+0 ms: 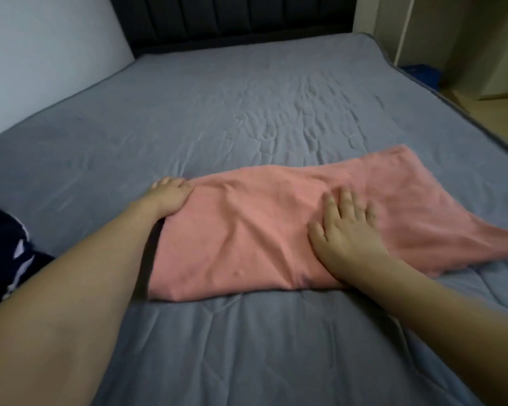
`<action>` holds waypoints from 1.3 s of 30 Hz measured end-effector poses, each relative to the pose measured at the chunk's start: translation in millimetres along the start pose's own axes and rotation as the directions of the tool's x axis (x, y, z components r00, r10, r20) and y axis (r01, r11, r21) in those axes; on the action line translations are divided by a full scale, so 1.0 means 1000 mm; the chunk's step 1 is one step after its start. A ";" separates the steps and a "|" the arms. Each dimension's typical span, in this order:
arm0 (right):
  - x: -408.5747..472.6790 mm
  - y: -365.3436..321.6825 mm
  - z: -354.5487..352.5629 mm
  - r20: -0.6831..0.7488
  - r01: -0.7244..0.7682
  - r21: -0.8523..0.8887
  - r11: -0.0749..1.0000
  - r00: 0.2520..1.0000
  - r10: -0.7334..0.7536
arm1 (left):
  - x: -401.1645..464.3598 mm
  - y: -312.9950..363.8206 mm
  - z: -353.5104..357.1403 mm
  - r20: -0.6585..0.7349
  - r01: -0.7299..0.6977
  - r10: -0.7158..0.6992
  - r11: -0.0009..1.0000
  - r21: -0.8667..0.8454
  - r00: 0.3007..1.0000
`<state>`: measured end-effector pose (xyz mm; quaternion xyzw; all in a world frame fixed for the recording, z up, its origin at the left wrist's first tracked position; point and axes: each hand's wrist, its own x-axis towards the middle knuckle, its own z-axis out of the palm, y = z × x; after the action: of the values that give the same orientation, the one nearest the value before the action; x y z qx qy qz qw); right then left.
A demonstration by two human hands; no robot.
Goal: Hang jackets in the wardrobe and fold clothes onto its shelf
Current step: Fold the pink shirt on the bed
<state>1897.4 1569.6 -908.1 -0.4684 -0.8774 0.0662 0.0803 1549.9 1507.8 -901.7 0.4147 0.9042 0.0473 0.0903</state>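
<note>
Lying crosswise on bed (247, 112), pink garment (247, 230), left hand (170, 197) gripping its end, right hand (346, 230) flat atop.

A folded garment (261, 230) lies on the bed (217, 112), headboard (232, 19) behind, another garment (3, 244) far left.

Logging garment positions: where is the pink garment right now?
In the head view, the pink garment lies centre-right on the grey bed, left hand gripping its left end, right hand flat on it.
</note>
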 end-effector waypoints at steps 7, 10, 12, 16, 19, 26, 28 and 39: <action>-0.050 -0.144 0.033 0.252 0.545 0.026 0.838 0.808 -0.533 | 0.005 0.008 -0.011 -0.103 -0.003 -0.102 0.693 -0.721 0.989; -0.043 -0.148 0.035 0.230 0.513 0.063 0.856 0.827 -0.513 | 0.007 -0.009 -0.011 -0.251 0.068 -0.217 0.866 -0.495 0.943; -0.040 -0.140 0.032 0.194 0.528 0.048 0.848 0.828 -0.526 | 0.004 -0.014 -0.007 -0.229 0.123 -0.258 0.871 -0.476 0.939; -0.049 -0.154 0.037 0.244 0.503 0.122 0.856 0.820 -0.517 | -0.004 -0.008 -0.008 0.004 0.065 -0.106 0.588 -0.806 0.994; -0.035 -0.172 0.029 0.181 0.451 0.386 0.805 0.818 -0.545 | -0.010 -0.008 -0.015 -0.086 -0.018 -0.140 0.432 -0.902 0.986; 0.095 -0.115 -0.009 0.050 0.216 0.122 0.969 0.973 -0.223 | -0.091 -0.020 -0.007 0.472 0.423 0.021 0.411 -0.808 0.881; 0.122 -0.122 -0.007 0.237 0.203 0.069 0.977 0.948 -0.214 | -0.115 -0.019 -0.006 0.548 0.474 0.084 0.405 -0.782 0.832; 0.172 -0.176 -0.016 0.617 -0.001 0.183 0.983 0.778 -0.114 | -0.154 0.000 0.010 0.624 0.603 0.173 0.161 -0.781 0.762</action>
<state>1663.0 1616.5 -845.2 -0.3844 -0.8588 0.2912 -0.1729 1650.9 1391.0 -892.0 0.1073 0.6363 0.4598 0.6101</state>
